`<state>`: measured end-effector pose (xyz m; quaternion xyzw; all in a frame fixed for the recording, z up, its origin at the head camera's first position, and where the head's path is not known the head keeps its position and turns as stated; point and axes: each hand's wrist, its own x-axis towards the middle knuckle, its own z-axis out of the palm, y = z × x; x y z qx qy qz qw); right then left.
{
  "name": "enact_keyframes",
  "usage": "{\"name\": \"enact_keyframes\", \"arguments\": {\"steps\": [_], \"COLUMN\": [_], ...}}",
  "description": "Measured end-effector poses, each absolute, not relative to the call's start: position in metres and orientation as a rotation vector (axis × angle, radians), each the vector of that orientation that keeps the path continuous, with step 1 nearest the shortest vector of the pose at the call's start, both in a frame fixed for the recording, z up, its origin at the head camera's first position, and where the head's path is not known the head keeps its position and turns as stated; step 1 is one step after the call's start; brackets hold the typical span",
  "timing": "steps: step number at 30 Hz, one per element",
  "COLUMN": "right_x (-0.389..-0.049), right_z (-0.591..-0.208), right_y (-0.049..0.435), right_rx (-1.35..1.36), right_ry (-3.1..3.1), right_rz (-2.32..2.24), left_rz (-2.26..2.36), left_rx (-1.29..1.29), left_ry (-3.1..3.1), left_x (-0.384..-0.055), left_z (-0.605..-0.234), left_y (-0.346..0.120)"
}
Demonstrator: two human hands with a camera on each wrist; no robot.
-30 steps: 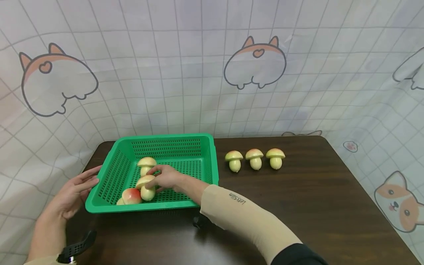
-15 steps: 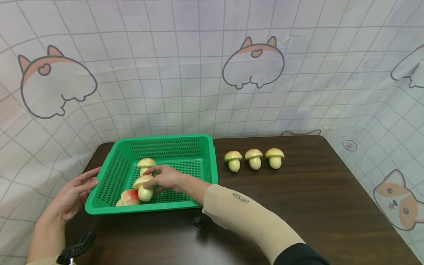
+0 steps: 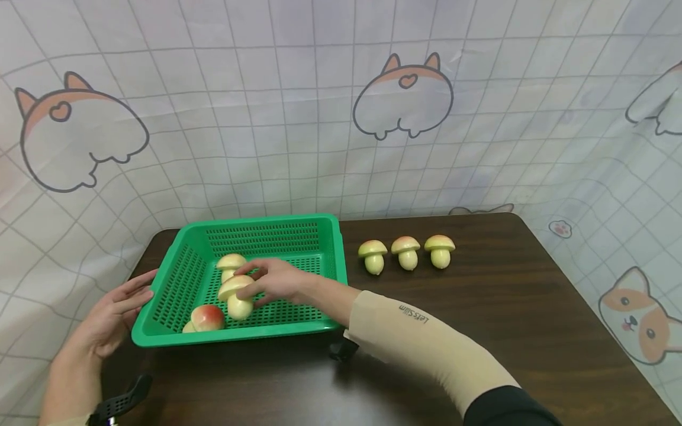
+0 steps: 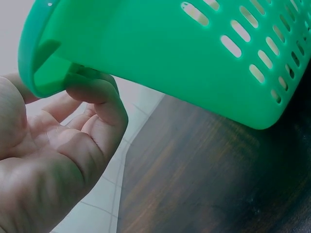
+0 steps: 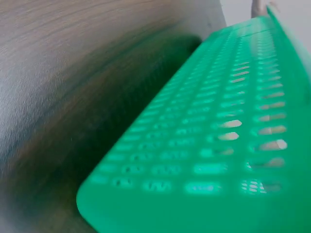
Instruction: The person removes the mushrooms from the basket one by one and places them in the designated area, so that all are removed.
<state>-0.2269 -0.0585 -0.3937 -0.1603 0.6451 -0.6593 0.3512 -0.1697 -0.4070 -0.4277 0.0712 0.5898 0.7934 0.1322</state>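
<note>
A green plastic basket [image 3: 266, 329] with slotted walls stands at the left of the table. My left hand [image 3: 113, 310] holds its left rim; in the left wrist view the fingers [image 4: 104, 94] curl up beneath the basket's lip. Inside, my right hand [image 3: 279, 279] grips a toy mushroom [image 3: 240, 307] with a pale yellow cap and stem, thumb and fingers on its right side. Behind it stands another pale mushroom [image 3: 230, 261], partly hidden. A red-capped mushroom [image 3: 208, 318] lies near the front left corner, its stem mostly hidden by the cap. The right wrist view shows only the basket's outer wall [image 5: 194, 145].
On the dark wooden table [image 3: 453, 331], right of the basket, a row of three mushrooms includes a left one [image 3: 375, 260], a middle one [image 3: 407, 255] and a right one [image 3: 440, 253]. A checked cloth [image 3: 298, 118] hangs behind the table.
My right hand has lifted the gripped mushroom slightly, away to the right from the red-capped one. The left hand keeps its hold on the rim. The head view has shifted a little.
</note>
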Motion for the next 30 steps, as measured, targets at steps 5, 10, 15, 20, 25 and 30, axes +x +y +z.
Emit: {"name": "enact_keyframes", "arguments": {"steps": [5,10,15,20,25,30], "right_x": [-0.226,-0.227,-0.228,-0.229,-0.230,-0.232], "right_z": [-0.379,-0.369,-0.361,-0.353,-0.347,-0.343], "right_y": [-0.041,-0.018,0.006,0.030,0.056,0.085], "right_rx": [-0.475,-0.497,-0.523,-0.555,-0.571,-0.574], "right_ry": [1.672,1.674,1.695,1.701,1.728,1.765], "right_rz": [-1.689,-1.689,-1.701,-1.717,-1.729,-1.756], "left_rz": [2.308,2.307,2.308,2.307,2.309,2.297], "left_rx": [0.195,0.195,0.211,0.230,0.232,0.228], "left_ry": [1.701,1.699,1.686,1.683,1.682,1.697], "left_x": [-0.170,-0.170,-0.170,-0.169,-0.170,-0.170], "left_z": [-0.427,-0.426,-0.426,-0.427,-0.427,-0.427], "left_y": [-0.407,-0.407,-0.407,-0.408,-0.408,-0.408]}}
